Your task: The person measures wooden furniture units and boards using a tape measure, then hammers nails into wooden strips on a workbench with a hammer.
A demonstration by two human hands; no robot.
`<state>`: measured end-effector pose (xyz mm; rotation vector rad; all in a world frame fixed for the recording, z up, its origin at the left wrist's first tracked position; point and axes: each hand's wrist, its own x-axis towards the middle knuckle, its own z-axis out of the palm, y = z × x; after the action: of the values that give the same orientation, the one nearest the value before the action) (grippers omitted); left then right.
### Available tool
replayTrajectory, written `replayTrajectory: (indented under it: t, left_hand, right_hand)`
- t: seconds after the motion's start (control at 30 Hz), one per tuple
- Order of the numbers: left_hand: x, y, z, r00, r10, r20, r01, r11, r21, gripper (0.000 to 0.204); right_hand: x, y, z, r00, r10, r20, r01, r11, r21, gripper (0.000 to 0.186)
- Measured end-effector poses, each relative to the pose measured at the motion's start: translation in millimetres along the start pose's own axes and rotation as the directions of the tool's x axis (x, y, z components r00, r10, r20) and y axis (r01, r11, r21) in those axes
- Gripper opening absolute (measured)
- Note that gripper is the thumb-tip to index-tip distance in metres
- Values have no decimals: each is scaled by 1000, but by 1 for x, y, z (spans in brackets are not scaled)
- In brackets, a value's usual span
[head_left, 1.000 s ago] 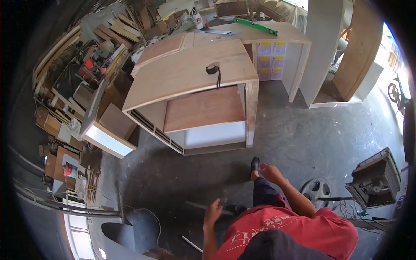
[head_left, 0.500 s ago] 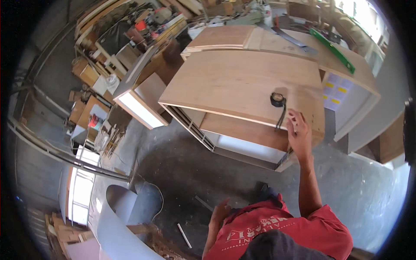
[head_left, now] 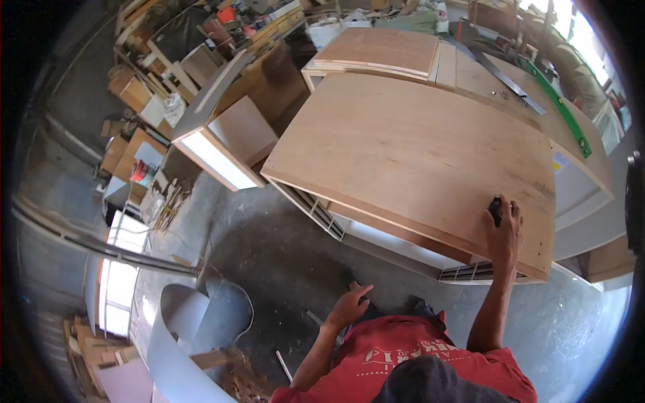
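Note:
A wooden cabinet (head_left: 403, 144) with a bare plywood top and an open front lies before me. My right hand (head_left: 506, 227) is closed round a black tape measure (head_left: 495, 209) on the top's right part; the hand covers much of it. My left hand (head_left: 348, 307) hangs low in front of my body, below the cabinet's front edge. Its fingers are apart and nothing shows in them.
Behind the cabinet lie stacked plywood panels (head_left: 376, 48), a metal straightedge (head_left: 507, 80) and a green spirit level (head_left: 561, 111). Another cabinet (head_left: 222, 161) stands at left. A curled white sheet (head_left: 164, 342) and a white strip (head_left: 284, 366) lie on the floor.
My right hand has reached forward and taken hold of the tape measure, which lay free on the top. My left hand has come up and forward. The view has shifted.

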<state>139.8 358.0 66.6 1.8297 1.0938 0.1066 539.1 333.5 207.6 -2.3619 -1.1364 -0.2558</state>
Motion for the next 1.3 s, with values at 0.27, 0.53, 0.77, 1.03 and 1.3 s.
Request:
replayTrajectory:
  t: [0.27,0.53,0.77,1.03,1.3]
  left_hand:
    - [112,-6,-125,875,482,37,-460,853,-248,44]
    - [120,24,-187,847,396,355,-44,717,-695,39]
    - [105,-15,-172,775,430,463,-4,736,-677,27]
    - [43,-41,-180,734,247,633,-52,949,-310,27]
    - [8,-30,-174,475,197,858,-194,974,-116,34]
  right_hand:
    - [-27,-69,4,991,93,-93,-90,995,43,43]
    - [-120,-234,36,849,138,509,-483,592,645,27]
    - [-180,-293,55,875,-24,484,-226,864,451,43]
    - [-274,-289,64,890,40,455,-312,782,540,43]
    - [-358,-305,53,758,358,546,-650,335,683,42]
